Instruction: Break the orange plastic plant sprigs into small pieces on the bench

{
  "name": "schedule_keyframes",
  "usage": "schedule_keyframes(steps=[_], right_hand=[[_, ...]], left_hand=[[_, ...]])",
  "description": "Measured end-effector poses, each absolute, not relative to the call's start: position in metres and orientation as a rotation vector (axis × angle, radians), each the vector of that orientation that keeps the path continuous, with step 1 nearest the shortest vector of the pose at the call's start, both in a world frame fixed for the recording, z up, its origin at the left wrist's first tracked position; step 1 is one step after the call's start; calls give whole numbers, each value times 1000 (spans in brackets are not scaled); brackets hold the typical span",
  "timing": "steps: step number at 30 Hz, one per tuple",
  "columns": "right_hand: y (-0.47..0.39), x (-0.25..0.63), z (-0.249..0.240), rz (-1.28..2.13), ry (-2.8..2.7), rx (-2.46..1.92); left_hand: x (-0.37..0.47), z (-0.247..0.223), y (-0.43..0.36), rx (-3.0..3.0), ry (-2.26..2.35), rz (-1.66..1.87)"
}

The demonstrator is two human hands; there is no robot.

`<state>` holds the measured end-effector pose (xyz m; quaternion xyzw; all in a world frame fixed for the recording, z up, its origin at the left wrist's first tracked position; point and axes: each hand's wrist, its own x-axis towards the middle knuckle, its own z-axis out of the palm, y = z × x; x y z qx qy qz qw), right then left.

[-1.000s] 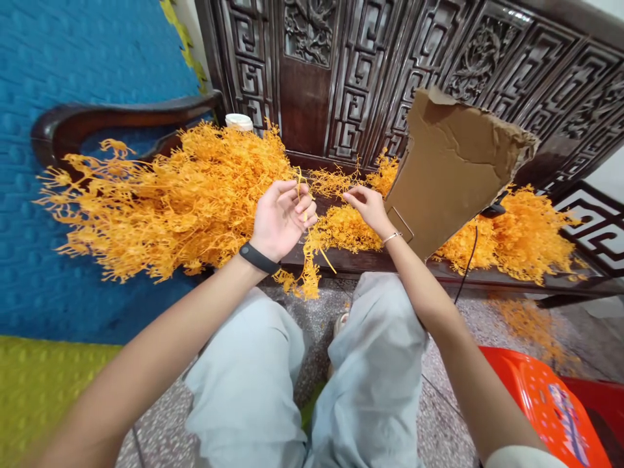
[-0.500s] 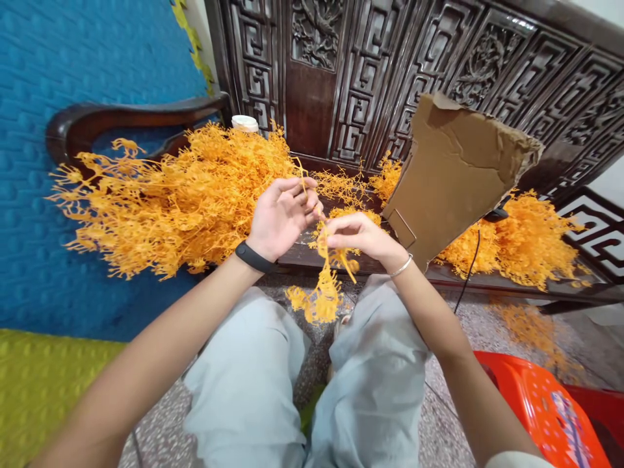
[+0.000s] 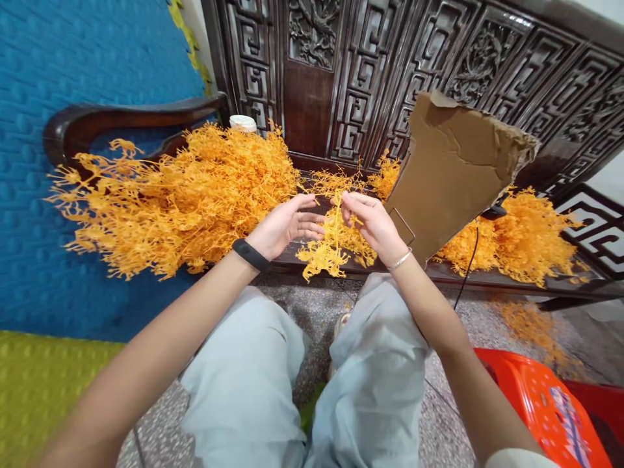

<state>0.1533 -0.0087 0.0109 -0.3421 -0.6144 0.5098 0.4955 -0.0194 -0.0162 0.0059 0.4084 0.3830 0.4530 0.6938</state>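
An orange plastic sprig (image 3: 324, 257) with frilly, branching ends dangles from my right hand (image 3: 373, 224). Thumb and fingertips of that hand pinch its stem near the top. My left hand (image 3: 287, 224), with a black band at the wrist, is just left of the sprig, palm turned inward and fingers stretched apart. Thin orange strands show by its fingertips, but whether they touch is unclear. Beside my left hand lies a big heap of orange sprigs (image 3: 195, 195). More loose sprigs (image 3: 336, 182) lie on the dark wooden bench behind my hands.
A brown cardboard piece (image 3: 448, 169) leans upright on the bench, with another orange pile (image 3: 531, 240) to its right. A white round container (image 3: 242, 123) stands by the carved backrest (image 3: 312, 104). At lower right is a red plastic stool (image 3: 526, 396). Orange scraps (image 3: 536, 331) litter the floor.
My hands have moved apart. The right hand has risen and shifted right, lifting the sprig, while the left hand has turned and its fingers have straightened.
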Motion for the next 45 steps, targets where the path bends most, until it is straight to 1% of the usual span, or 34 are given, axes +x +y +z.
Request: schedule_keyframes(steps=[3,5,9,11,13,16,19,21,23,27,32,38,45], right_hand=[[-9,155,12,1070,-1519,-838],[-9,157,12,1035,-1552,-819],[-8,157,8,1208,-1672,-731],[-10,153,6,1200,-1721,-697],[-14,148,5,1065,-1773,-652],[-22,143,8,773,-1882,-598],[-26,145,12,535,-1971,-599],[-25,149,13,458,-1997,-612],[-20,151,11,474,-1990,-607],[-7,155,3,671,-1952,-565],[-6,154,0,868,-1921,-608],[-15,154,10,875,-1694,-783],[-17,152,10,975,-1877,-849]], left_hand=[[-20,2,-15,1024,898,1023],[-21,2,-17,1120,887,1050],[-21,4,-23,1265,797,1039],[-20,4,-24,1285,701,1044],[-19,3,-24,1267,584,1051],[-19,2,-23,1207,472,1094],[-20,2,-22,1199,446,1114],[-21,1,-22,1189,459,1095],[-21,0,-23,1176,474,1064],[-21,1,-24,1236,494,997],[-19,3,-23,1304,609,994],[-19,3,-22,1406,835,1087],[-22,1,-22,1438,898,1113]])
